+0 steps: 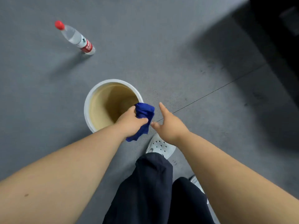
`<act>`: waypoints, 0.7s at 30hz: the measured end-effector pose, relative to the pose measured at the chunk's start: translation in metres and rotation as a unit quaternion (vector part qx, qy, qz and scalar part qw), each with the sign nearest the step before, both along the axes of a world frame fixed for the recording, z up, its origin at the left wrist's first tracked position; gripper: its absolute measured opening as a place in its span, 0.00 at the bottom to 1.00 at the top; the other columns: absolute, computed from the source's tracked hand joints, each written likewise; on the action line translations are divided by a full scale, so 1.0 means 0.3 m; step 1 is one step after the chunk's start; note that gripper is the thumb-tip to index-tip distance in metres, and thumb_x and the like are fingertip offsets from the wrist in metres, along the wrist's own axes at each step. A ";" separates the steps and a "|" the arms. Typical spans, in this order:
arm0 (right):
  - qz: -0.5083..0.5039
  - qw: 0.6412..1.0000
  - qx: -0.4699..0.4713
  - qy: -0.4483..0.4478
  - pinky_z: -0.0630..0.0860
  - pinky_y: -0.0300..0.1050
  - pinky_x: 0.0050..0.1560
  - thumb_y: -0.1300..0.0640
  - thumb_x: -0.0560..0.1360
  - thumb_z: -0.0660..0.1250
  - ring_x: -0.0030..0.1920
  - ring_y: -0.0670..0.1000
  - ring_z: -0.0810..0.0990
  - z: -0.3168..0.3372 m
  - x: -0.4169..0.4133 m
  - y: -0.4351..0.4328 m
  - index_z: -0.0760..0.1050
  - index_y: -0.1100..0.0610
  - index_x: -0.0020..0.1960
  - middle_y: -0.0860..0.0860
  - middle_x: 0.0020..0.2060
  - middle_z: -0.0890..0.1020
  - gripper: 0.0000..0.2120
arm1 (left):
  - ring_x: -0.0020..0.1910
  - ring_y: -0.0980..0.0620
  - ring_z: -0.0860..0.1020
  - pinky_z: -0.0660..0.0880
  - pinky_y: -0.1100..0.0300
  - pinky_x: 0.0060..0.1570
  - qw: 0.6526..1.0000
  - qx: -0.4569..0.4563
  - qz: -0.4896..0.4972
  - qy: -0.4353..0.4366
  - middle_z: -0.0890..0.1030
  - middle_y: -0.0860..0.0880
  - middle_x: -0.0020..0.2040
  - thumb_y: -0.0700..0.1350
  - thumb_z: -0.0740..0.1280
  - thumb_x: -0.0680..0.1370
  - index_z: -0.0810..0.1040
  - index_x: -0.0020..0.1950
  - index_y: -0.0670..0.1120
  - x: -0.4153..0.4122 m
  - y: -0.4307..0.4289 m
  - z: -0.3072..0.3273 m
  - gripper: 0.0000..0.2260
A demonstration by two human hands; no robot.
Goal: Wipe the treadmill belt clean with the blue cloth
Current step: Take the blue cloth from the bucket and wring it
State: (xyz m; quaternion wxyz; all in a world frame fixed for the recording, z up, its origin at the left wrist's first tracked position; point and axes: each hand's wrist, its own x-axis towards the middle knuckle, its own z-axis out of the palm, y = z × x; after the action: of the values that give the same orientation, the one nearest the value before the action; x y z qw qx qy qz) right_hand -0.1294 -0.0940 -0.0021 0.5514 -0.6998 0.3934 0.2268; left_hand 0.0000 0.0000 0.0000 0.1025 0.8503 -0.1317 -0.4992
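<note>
1. I'm watching the left hand (131, 122) gripping the bunched blue cloth (144, 113) over the white bucket (87, 101).
2. The right hand (169, 126) is hovering just beside it, fingers spread, empty.
3. Wiping isn't starting yet, I judge.

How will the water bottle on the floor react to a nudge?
The water bottle stands tall on a narrow base, so it probably tips easily. Round body: once down, it likely rolls across the floor.

We see a white bucket (86, 109) with a tan inside standing on the grey floor (161, 46). Well apart, up to its left, stands a clear red-capped bottle (76, 38), perhaps of water. A white perforated shoe (159, 147) sits near the bucket.
</note>
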 end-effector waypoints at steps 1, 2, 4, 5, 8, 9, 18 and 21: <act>-0.049 0.997 0.064 0.004 0.73 0.46 0.49 0.51 0.79 0.61 0.46 0.50 0.78 -0.029 0.012 0.017 0.43 0.46 0.77 0.53 0.55 0.76 0.35 | 0.51 0.49 0.77 0.72 0.56 0.50 0.999 0.015 -0.050 -0.008 0.79 0.52 0.55 0.50 0.68 0.74 0.69 0.66 0.51 0.005 0.006 -0.020 0.21; -0.086 0.990 0.113 0.001 0.73 0.44 0.43 0.54 0.79 0.61 0.39 0.48 0.76 -0.049 0.025 0.030 0.46 0.47 0.77 0.52 0.53 0.77 0.34 | 0.50 0.48 0.78 0.74 0.55 0.49 0.994 0.037 -0.094 -0.028 0.81 0.51 0.52 0.50 0.69 0.73 0.72 0.61 0.51 0.014 0.013 -0.043 0.17; -0.148 0.976 0.161 -0.007 0.70 0.40 0.38 0.58 0.78 0.61 0.38 0.46 0.74 -0.090 0.046 0.059 0.51 0.48 0.77 0.52 0.60 0.76 0.32 | 0.47 0.49 0.78 0.74 0.56 0.48 0.986 0.066 -0.130 -0.074 0.82 0.52 0.47 0.50 0.70 0.73 0.76 0.51 0.50 0.028 0.036 -0.072 0.10; -0.180 0.967 0.179 -0.011 0.70 0.39 0.39 0.59 0.77 0.62 0.39 0.46 0.75 -0.109 0.055 0.069 0.53 0.50 0.77 0.51 0.58 0.78 0.32 | 0.45 0.49 0.78 0.73 0.58 0.45 0.987 0.063 -0.125 -0.082 0.81 0.52 0.44 0.50 0.70 0.73 0.77 0.47 0.51 0.036 0.043 -0.080 0.06; -0.259 0.941 0.217 -0.016 0.73 0.40 0.43 0.59 0.74 0.67 0.43 0.48 0.78 -0.113 0.077 0.077 0.65 0.52 0.71 0.50 0.46 0.80 0.26 | 0.41 0.48 0.74 0.69 0.58 0.39 0.988 0.046 -0.118 -0.093 0.77 0.52 0.37 0.49 0.69 0.74 0.73 0.37 0.52 0.048 0.046 -0.052 0.08; -0.264 0.938 0.225 -0.016 0.72 0.38 0.41 0.60 0.74 0.67 0.40 0.47 0.78 -0.102 0.081 0.076 0.71 0.54 0.65 0.50 0.43 0.80 0.20 | 0.40 0.47 0.74 0.69 0.57 0.39 0.988 0.041 -0.119 -0.091 0.76 0.52 0.36 0.48 0.68 0.75 0.73 0.37 0.51 0.051 0.050 -0.045 0.08; -0.391 0.882 0.254 -0.069 0.70 0.46 0.42 0.60 0.73 0.66 0.38 0.51 0.72 0.209 0.082 -0.062 0.72 0.56 0.40 0.54 0.37 0.74 0.05 | 0.40 0.48 0.68 0.66 0.53 0.43 0.977 -0.088 0.181 0.067 0.72 0.45 0.38 0.42 0.59 0.72 0.71 0.41 0.44 0.012 -0.122 0.302 0.03; -0.425 0.869 0.234 -0.097 0.70 0.48 0.45 0.61 0.73 0.65 0.41 0.53 0.73 0.388 0.061 -0.203 0.74 0.55 0.41 0.54 0.38 0.75 0.03 | 0.38 0.48 0.76 0.72 0.57 0.41 0.942 -0.131 0.271 0.151 0.79 0.46 0.39 0.45 0.55 0.77 0.74 0.42 0.44 -0.007 -0.281 0.487 0.10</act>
State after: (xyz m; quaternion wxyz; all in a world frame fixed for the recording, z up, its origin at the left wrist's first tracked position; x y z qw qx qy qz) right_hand -0.1112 -0.1547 0.1143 0.7775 -0.3334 0.5330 -0.0132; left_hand -0.0021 -0.0843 0.1461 0.3631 0.7472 0.0564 -0.5538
